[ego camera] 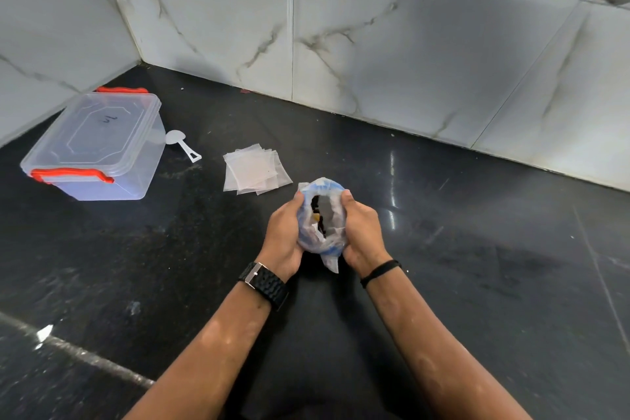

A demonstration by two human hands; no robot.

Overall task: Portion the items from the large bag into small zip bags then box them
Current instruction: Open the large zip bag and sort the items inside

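Observation:
A bulging white and blue plastic bag stands on the black counter, its mouth parted, with dark contents and a yellow bit showing inside. My left hand grips its left side and my right hand grips its right side. Just beyond it lies a fanned stack of small clear zip bags. A clear plastic box with orange clips and its lid on sits at the far left. A white plastic scoop lies beside the box.
Marble-look tiled walls close off the counter at the back and left, meeting in a corner behind the box. A scrap of white paper lies near the counter's front left edge.

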